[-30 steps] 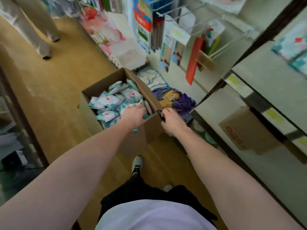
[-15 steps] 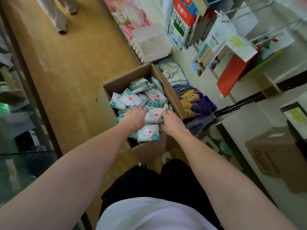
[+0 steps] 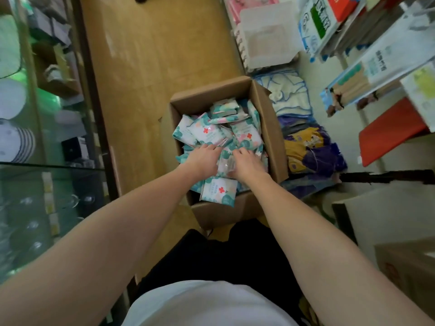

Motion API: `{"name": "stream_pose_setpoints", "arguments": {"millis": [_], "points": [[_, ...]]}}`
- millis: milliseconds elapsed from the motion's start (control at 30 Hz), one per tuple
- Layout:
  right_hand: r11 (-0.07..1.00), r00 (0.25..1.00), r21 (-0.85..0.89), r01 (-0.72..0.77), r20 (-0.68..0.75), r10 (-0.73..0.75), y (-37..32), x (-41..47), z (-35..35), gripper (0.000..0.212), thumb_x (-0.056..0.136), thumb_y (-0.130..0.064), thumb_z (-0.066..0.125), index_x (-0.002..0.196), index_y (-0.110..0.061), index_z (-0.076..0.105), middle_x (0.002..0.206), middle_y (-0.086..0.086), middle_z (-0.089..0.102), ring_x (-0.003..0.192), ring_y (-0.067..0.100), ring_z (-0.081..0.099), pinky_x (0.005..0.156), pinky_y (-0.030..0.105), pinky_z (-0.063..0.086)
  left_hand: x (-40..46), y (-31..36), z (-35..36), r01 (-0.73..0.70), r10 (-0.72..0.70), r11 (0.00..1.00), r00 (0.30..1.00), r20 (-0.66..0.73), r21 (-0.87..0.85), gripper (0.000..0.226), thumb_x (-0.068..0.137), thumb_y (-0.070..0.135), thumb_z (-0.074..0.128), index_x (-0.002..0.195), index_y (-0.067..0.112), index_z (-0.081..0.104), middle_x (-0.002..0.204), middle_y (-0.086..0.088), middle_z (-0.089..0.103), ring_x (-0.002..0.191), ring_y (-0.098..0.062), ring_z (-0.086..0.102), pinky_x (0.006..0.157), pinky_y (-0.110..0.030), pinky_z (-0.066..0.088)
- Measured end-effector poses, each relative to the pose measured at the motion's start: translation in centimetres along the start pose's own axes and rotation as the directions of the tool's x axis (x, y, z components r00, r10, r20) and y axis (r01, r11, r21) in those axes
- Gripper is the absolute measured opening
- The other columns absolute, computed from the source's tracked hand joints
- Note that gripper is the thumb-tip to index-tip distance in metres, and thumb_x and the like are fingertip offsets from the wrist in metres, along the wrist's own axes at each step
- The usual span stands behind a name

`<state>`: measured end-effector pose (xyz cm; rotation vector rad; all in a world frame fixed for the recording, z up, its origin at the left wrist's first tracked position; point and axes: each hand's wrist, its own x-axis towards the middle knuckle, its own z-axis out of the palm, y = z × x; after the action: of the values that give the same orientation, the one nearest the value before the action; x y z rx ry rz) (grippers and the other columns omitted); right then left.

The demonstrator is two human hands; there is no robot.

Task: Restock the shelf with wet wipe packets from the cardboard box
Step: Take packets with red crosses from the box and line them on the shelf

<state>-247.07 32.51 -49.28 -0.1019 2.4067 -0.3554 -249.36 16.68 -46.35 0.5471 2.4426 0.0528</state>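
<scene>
An open cardboard box [image 3: 270,128] stands on the wooden floor in front of my legs, filled with several teal-and-white wet wipe packets [image 3: 207,131] marked with a red cross. Both my hands are inside it, near its front edge. My left hand [image 3: 202,158] lies on the pile with its fingers stretched out. My right hand [image 3: 247,161] curls its fingers down round packets. One packet [image 3: 224,164] sits squeezed between the two hands, and another [image 3: 219,191] lies under my wrists at the box's near wall. The white shelf [image 3: 388,203] is low on the right.
Bagged goods [image 3: 310,149] and folded cloths [image 3: 287,95] lie right beside the box. Hanging products [image 3: 353,85] jut out at upper right. A glass display case [image 3: 35,161] lines the left. A second cardboard box [image 3: 404,267] sits at lower right. Wooden floor [image 3: 153,55] stretches ahead.
My view has tipped down over the box. My right hand left the box's rim and went in among the packets; both hands have closed in on the pile.
</scene>
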Motion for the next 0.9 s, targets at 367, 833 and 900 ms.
{"name": "stream_pose_setpoints", "arguments": {"millis": [367,833,900], "points": [[0.988,0.999,-0.151,-0.041,0.020,0.045,-1.1,0.8,0.2,0.074,0.085,-0.027,0.072,0.147,-0.013,0.033,0.151,0.018,0.030,0.140,0.037,0.028,0.114,0.048,0.027,-1.4,-0.6,0.6,0.100,-0.097,0.992,0.995,0.040,-0.071,0.043,0.091,0.024,0.055,0.131,0.013,0.045,0.124,-0.011,0.054,0.116,-0.030,0.049,0.091,-0.046,0.048],[0.988,0.987,-0.028,-0.152,-0.057,0.150,0.3,-1.7,-2.1,0.058,0.093,-0.012,0.051,0.145,-0.016,0.027,0.113,0.018,0.062,0.093,0.036,0.062,0.067,0.040,0.048,-2.1,1.4,0.1,-0.105,0.103,0.995,0.984,0.145,0.001,0.046,0.088,0.031,0.067,0.126,0.015,0.048,0.118,-0.008,0.058,0.106,-0.028,0.056,0.074,-0.037,0.046],[0.987,0.986,-0.019,-0.159,-0.052,0.158,0.4,-2.2,-1.5,0.053,0.093,-0.014,0.053,0.142,-0.014,0.032,0.114,0.018,0.062,0.098,0.036,0.062,0.069,0.040,0.047,-1.9,2.1,0.7,-0.160,0.153,0.987,0.968,0.198,0.019,0.056,0.085,0.035,0.072,0.131,0.015,0.047,0.122,-0.009,0.059,0.110,-0.028,0.055,0.083,-0.038,0.048]]}}
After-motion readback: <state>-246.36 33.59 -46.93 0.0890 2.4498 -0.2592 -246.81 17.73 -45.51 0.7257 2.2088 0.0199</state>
